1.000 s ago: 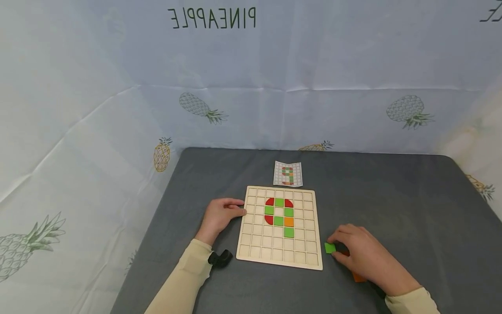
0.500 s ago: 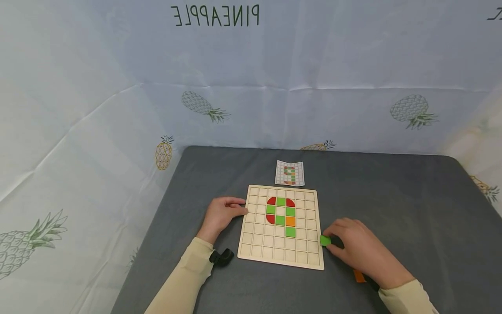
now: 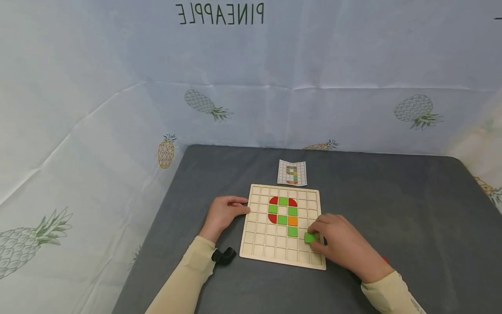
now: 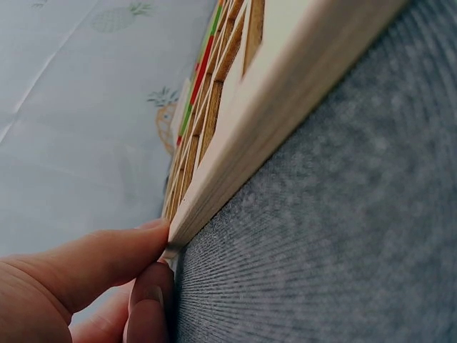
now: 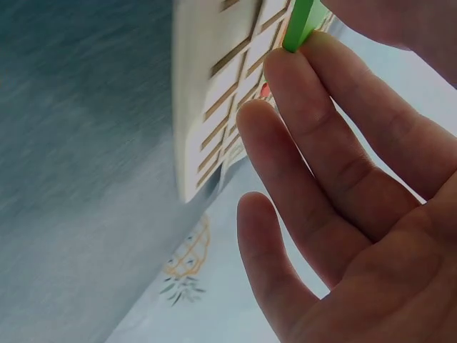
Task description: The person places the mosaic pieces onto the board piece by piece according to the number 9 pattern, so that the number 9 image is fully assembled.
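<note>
Since a second ago, the right hand point(image 3: 337, 241) has brought a square green tile point(image 3: 310, 237) from the grey tabletop point(image 3: 392, 196) just off the wooden grid board point(image 3: 270, 251) to over its cells. Clock hours run from the board's middle, twelve at its far edge. Tile and fingertips now sit toward four o'clock, the thumb and fingers pinching the tile between them; whether it touches the board I cannot tell. An orange piece that showed beneath this hand earlier is out of sight, and a sliver of a red piece point(image 3: 386, 260) peeks past the wrist.

At nine to ten o'clock the left hand point(image 3: 221, 214) grips the board's rim, thumb and fingertips close together on the edge. A black wrist mount point(image 3: 224, 256) juts from its sleeve point(image 3: 180, 274) at eight.

On the board, a ring of pieces surrounds one wood-coloured cell: green squares point(image 3: 283, 201) at that cell's twelve, three, six and nine, rounded red pieces point(image 3: 273, 200) at its half past ten, half past one and half past seven, and an orange square point(image 3: 292, 221) at half past four. Another green square point(image 3: 292, 231) lies at the orange one's six o'clock. Just beyond the board's twelve rests a printed pattern card point(image 3: 292, 173).
</note>
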A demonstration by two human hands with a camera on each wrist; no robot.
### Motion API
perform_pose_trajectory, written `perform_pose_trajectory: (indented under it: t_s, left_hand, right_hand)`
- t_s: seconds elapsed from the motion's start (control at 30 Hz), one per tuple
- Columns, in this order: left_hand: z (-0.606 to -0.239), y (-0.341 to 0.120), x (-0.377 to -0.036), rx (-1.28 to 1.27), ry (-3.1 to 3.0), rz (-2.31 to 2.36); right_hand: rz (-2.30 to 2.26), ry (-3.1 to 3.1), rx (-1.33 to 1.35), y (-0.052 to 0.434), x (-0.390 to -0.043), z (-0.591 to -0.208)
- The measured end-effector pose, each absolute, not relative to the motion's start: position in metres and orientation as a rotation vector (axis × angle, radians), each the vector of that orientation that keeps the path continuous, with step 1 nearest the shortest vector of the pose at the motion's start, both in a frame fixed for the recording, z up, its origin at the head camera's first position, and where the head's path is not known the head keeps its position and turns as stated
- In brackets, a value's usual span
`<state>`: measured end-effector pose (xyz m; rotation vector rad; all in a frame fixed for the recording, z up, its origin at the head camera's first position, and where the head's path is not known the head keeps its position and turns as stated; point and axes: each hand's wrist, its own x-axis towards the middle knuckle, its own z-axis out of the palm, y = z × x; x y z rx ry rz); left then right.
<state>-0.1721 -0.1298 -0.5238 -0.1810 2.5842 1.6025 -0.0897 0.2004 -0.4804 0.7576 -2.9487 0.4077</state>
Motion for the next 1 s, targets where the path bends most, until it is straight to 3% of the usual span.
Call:
perform_pose_trajectory:
  t_s: [0.63,1.0]
  left_hand:
    - [-0.521,-0.13,-0.171,-0.176,2.58,1.593]
    - [-0.52,-0.129,-0.171,-0.184,2.576,1.597]
  right_hand:
    - [0.444,-2.817,0.919,0.165,-0.095,-0.484]
    - [0.431,-2.858,0.883,0.163,-0.092,-0.489]
